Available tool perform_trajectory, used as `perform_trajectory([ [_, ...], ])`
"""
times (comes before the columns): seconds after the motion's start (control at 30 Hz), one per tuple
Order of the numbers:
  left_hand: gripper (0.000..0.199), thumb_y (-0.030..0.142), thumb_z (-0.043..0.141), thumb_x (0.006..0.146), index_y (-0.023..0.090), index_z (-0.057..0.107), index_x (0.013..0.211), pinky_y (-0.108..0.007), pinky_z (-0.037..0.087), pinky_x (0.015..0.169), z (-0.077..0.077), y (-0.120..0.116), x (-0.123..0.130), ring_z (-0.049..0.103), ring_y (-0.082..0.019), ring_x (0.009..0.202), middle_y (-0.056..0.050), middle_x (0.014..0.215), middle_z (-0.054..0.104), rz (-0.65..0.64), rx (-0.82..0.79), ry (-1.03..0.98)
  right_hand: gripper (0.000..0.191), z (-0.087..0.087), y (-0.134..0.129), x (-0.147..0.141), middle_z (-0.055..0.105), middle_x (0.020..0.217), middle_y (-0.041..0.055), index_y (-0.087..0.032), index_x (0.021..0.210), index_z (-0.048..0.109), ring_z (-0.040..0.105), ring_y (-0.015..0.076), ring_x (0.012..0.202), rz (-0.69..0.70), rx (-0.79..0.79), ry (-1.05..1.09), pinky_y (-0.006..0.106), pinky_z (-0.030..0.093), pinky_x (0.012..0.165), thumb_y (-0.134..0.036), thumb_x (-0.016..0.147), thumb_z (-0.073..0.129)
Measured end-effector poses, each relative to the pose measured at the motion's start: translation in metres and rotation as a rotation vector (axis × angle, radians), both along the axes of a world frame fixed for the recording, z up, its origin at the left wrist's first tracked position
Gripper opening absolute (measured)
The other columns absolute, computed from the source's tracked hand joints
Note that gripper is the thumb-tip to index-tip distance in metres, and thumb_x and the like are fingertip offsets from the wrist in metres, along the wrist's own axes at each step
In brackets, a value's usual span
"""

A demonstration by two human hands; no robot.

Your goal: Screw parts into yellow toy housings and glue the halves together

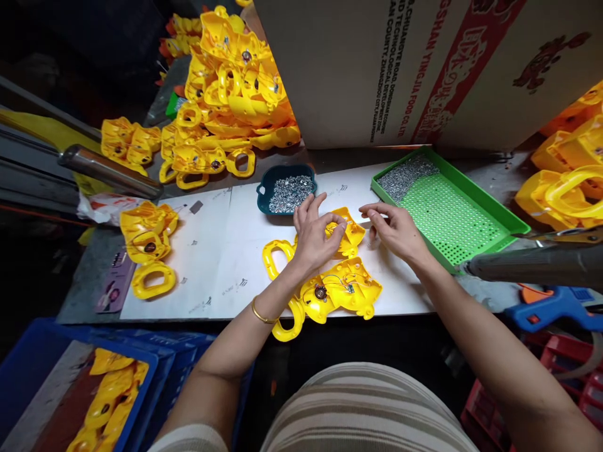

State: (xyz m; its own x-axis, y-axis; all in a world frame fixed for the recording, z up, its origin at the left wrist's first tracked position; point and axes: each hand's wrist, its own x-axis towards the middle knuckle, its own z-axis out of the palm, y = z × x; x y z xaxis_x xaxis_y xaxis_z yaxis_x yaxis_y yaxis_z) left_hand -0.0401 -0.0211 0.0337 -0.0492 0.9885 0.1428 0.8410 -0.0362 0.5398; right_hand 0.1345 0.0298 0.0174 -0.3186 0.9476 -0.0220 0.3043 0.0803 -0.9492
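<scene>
My left hand [316,240] is over a yellow plastic shell half [351,233] with a handle ring. Its thumb and index finger come together in a pinch, the other fingers raised; anything in the pinch is too small to make out. Just right of that shell, my right hand [396,231] has its thumb and fingertips drawn together; what they hold, if anything, cannot be told. Nearer me lies another yellow shell half [342,289], showing wires, a round dark part and a small circuit board. Behind my left hand stands a dark teal tray [262,199] of small metal screws.
A green perforated tray [471,213] with small metal pieces stands right. Yellow shells [235,81] pile up back left; one shell [147,235] lies on the left. A carton [348,75] forms the back. A metal post [532,267], blue tool [556,311] and blue crate [153,370] flank me.
</scene>
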Motion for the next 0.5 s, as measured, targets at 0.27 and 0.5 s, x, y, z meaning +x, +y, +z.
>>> perform_trajectory([
  [0.27, 0.014, 0.03, 0.059, 0.088, 0.02, 0.068, 0.085, -0.06, 0.009, 0.116, -0.002, 0.002, 0.012, 0.016, -0.031, 0.146, -0.008, 0.152, 0.036, 0.032, -0.072, 0.038, 0.042, -0.006, -0.013, -0.004, 0.065, 0.052, -0.0002, -0.011, 0.126, 0.057, 0.063, 0.0138, 0.05, 0.191, -0.169, -0.053, 0.022, 0.047, 0.051, -0.034, 0.095, 0.04],
  [0.5, 0.016, 0.033, 0.059, 0.088, 0.02, 0.067, 0.082, -0.062, 0.01, 0.115, -0.007, 0.001, 0.015, 0.019, -0.032, 0.144, -0.007, 0.15, 0.04, 0.033, -0.037, 0.071, 0.048, -0.02, -0.013, -0.004, 0.067, 0.065, 0.0034, -0.013, 0.133, 0.052, 0.063, 0.0144, 0.051, 0.2, -0.235, 0.031, 0.021, 0.045, 0.037, -0.04, 0.096, 0.039],
])
